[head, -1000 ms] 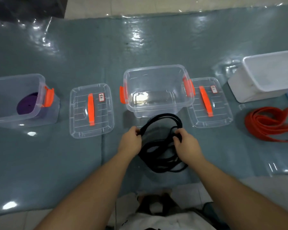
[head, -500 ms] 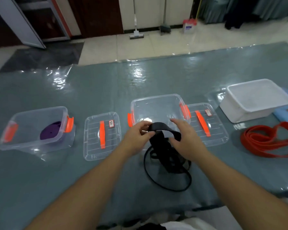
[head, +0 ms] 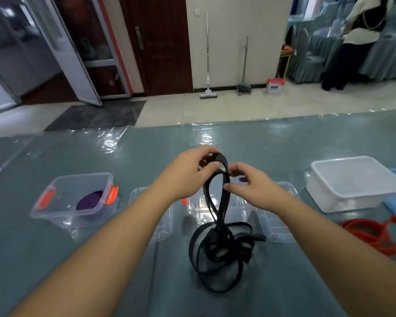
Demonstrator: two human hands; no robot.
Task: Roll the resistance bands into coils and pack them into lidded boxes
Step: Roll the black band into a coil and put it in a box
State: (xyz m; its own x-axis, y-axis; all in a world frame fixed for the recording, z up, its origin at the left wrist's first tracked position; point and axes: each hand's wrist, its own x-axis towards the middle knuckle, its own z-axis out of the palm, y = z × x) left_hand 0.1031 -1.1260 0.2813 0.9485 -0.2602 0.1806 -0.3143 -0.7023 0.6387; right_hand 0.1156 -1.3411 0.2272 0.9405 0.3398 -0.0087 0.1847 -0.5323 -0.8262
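Left hand and right hand pinching flat black rubber band, tangled loops below

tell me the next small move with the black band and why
Probably start turning the pinched end over on itself to begin the coil. Both the left hand and the right hand hold the top of the black band, lifted, while the rest hangs in a loose tangle on the table. No coil has formed yet, and the clear box behind it waits open.

Three resistance bands: black, purple, orange; three boxes; two loose lids; two hands.
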